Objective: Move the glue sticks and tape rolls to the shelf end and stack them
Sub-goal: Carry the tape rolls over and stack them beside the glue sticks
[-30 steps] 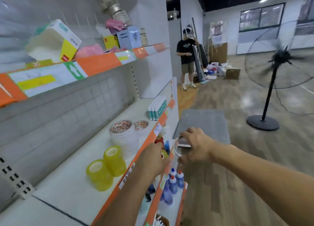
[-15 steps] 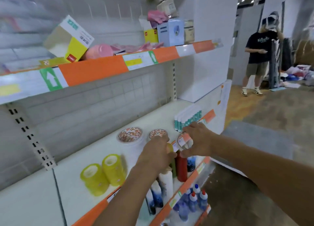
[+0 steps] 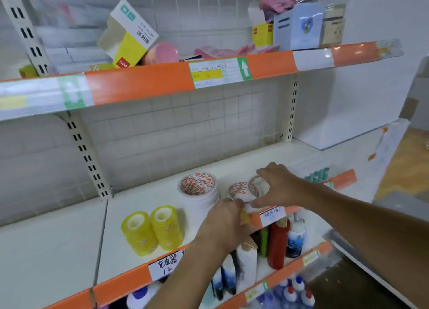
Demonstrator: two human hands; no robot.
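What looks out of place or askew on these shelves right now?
On the top shelf, the yellow-and-white box sits tilted on a corner, leaning beside a pink roll lying on its side. On the middle shelf, the tape stacks and yellow rolls stand upright.

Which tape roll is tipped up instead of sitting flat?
The small white roll in the right hand. It is tilted, showing its hole sideways, while the big white stack and both yellow stacks stand upright.

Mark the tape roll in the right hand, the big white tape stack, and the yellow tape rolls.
tape roll [image 3: 255, 185], head view, inner core.
big white tape stack [image 3: 197, 184], head view, printed top.
yellow tape rolls [image 3: 152, 233], head view, sides.
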